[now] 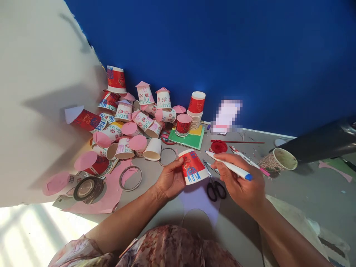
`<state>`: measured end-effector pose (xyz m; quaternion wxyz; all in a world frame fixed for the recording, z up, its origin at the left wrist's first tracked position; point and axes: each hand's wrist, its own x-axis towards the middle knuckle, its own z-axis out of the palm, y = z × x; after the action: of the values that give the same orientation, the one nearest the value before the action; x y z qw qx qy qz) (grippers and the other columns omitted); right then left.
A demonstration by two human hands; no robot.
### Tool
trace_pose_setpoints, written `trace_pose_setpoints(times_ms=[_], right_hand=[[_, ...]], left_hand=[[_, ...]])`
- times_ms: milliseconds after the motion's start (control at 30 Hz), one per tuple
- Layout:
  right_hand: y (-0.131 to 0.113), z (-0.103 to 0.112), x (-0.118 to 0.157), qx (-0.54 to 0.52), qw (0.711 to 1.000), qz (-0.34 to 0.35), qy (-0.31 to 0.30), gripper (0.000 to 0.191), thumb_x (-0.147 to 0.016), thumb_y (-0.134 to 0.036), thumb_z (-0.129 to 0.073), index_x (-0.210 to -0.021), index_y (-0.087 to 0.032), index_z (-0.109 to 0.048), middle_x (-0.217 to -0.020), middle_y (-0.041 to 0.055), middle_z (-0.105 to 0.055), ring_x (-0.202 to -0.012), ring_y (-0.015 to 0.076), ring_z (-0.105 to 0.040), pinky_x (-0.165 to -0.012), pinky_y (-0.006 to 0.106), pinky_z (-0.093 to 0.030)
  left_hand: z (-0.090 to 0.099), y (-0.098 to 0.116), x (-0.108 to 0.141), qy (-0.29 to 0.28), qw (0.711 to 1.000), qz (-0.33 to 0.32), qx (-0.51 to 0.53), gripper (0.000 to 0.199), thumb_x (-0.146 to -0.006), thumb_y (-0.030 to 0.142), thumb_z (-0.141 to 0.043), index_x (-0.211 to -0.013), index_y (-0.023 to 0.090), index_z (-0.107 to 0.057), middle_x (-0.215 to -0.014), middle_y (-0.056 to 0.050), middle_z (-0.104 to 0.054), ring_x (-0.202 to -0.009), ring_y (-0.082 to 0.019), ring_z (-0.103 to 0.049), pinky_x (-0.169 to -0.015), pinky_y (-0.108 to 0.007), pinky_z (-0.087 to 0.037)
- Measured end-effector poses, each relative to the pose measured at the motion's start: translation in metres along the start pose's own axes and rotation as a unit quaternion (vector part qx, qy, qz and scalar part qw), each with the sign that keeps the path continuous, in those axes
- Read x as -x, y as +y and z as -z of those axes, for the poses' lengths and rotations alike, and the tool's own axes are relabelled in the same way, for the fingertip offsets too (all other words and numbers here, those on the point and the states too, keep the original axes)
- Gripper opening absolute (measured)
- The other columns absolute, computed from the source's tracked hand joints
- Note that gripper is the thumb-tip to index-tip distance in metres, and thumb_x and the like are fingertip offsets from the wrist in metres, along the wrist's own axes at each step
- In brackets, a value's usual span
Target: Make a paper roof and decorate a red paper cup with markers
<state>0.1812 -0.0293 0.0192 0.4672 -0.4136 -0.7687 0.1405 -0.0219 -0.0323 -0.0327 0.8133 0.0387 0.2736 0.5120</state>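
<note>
Your left hand (169, 180) has its grip wrapped around a red paper cup (193, 166), held upside down and tilted so the side with the blue drawn lines faces you. That angle turns the decorated wall up into plain view and within reach of the pen. The cup sits just above the grey table (306, 193), not resting on it, directly over a lilac paper sheet (198, 202).

Your right hand (244, 185) is clenched on a white marker with a blue cap (229, 167), gripped like a pencil, its tip pointing left toward the cup and coming close to its rim; whether it touches, you cannot tell from here.

Black-handled scissors (214, 185) lie on the table just right of the cup, below the marker. Behind the cup and to its left is a heap of finished cups with pink paper roofs (130, 118), pushed into the corner against the blue wall (222, 48). A tape roll (86, 188) and a thin ring (130, 178) lie left of the cup on pink paper (111, 196). Well right of the cup, a used cup (278, 160) lies on its side.
</note>
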Motion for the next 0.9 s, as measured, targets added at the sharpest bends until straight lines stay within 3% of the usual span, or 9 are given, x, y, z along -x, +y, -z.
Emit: trace_pose_setpoints(times_ms=[133, 267, 433, 600, 767, 900], right_hand=[[0.005, -0.004, -0.001, 0.009, 1.0, -0.012, 0.003, 0.014, -0.099, -0.025, -0.06, -0.11, -0.021, -0.069, -0.09, 0.0042, -0.08, -0.068, 0.0169, -0.076, -0.061, 0.027, -0.057], [0.008, -0.005, 0.0, 0.019, 0.998, -0.043, 0.049, 0.017, -0.098, -0.026, -0.063, -0.113, -0.022, -0.069, -0.101, 0.0067, -0.079, -0.079, 0.0194, -0.076, -0.066, 0.029, -0.058], [0.009, -0.007, 0.004, 0.007, 0.997, -0.043, 0.062, 0.02, -0.093, -0.027, -0.069, -0.113, -0.024, -0.068, -0.097, 0.0032, -0.077, -0.068, 0.0147, -0.07, -0.064, 0.027, -0.057], [0.008, -0.017, 0.009, -0.052, 0.996, -0.064, 0.041, 0.028, -0.089, -0.026, -0.074, -0.116, -0.025, -0.065, -0.097, 0.0022, -0.077, -0.066, 0.0134, -0.068, -0.06, 0.024, -0.057], [0.012, -0.018, 0.005, -0.092, 0.983, -0.145, 0.069, 0.02, -0.089, -0.03, -0.075, -0.107, -0.026, -0.07, -0.091, 0.0009, -0.076, -0.067, 0.0139, -0.068, -0.061, 0.025, -0.059], [0.02, -0.005, -0.001, -0.124, 0.969, -0.2, 0.073, 0.019, -0.086, -0.033, -0.078, -0.102, -0.025, -0.071, -0.08, -0.0012, -0.072, -0.059, 0.012, -0.062, -0.054, 0.023, -0.054]], left_hand=[[0.0, 0.0, -0.001, -0.041, 0.999, -0.032, 0.015, 0.034, -0.079, 0.017, -0.076, -0.112, 0.014, -0.069, -0.111, -0.01, -0.079, -0.103, -0.023, -0.074, -0.104, -0.041, -0.052], [0.0, 0.0, -0.001, -0.038, 0.998, -0.049, 0.011, 0.033, -0.073, 0.012, -0.078, -0.106, 0.017, -0.071, -0.102, -0.005, -0.079, -0.094, -0.02, -0.073, -0.094, -0.037, -0.054], [-0.003, 0.0, 0.0, -0.049, 0.996, -0.069, 0.005, 0.031, -0.072, 0.011, -0.08, -0.1, 0.017, -0.071, -0.098, -0.004, -0.079, -0.097, -0.019, -0.072, -0.102, -0.037, -0.052], [-0.006, -0.002, 0.003, -0.051, 0.994, -0.091, -0.024, 0.04, -0.072, 0.013, -0.083, -0.11, 0.017, -0.07, -0.107, -0.006, -0.078, -0.101, -0.019, -0.072, -0.105, -0.037, -0.05], [-0.007, -0.012, 0.007, -0.065, 0.99, -0.095, -0.084, 0.049, -0.071, 0.015, -0.086, -0.115, 0.018, -0.065, -0.123, -0.011, -0.072, -0.113, -0.026, -0.068, -0.107, -0.046, -0.048], [-0.003, -0.009, 0.007, -0.119, 0.977, -0.093, -0.153, 0.064, -0.066, 0.024, -0.092, -0.123, 0.023, -0.062, -0.135, -0.012, -0.064, -0.125, -0.033, -0.062, -0.109, -0.055, -0.046]])
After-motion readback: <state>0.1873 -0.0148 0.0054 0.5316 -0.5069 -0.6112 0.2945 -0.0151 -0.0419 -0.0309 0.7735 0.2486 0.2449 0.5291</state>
